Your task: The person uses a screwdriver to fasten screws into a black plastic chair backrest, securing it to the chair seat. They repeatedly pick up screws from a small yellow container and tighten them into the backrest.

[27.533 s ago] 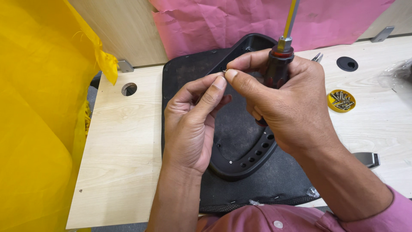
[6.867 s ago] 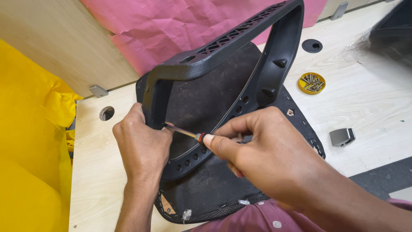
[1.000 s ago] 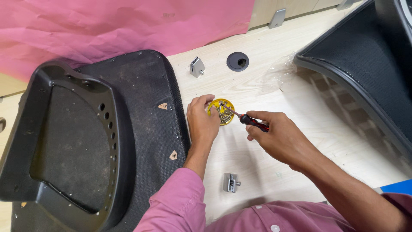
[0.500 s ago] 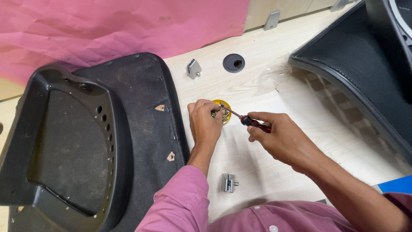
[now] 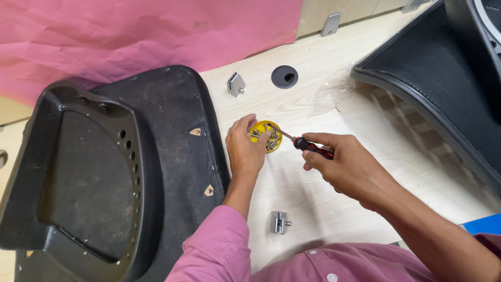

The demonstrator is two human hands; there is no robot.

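Note:
My left hand [image 5: 244,149] reaches into a small yellow dish [image 5: 266,137] of several screws on the pale wooden table [image 5: 313,193], its fingertips among the screws. My right hand [image 5: 347,168] is shut on a red-and-black screwdriver [image 5: 308,146], whose tip points at the dish. A black chair seat [image 5: 172,136] with a black plastic frame [image 5: 78,172] lies upside down to the left of my hands.
Another black chair part [image 5: 438,73] lies at the right. Metal brackets sit at the table's back [image 5: 236,83], near my body [image 5: 278,222] and by the wall [image 5: 330,24]. A round cable hole [image 5: 284,76] and pink paper [image 5: 146,36] lie behind.
Over the last second my left hand has stayed at the yellow dish, fingers now among the screws. The view has shifted slightly; the right hand still holds the screwdriver by the dish.

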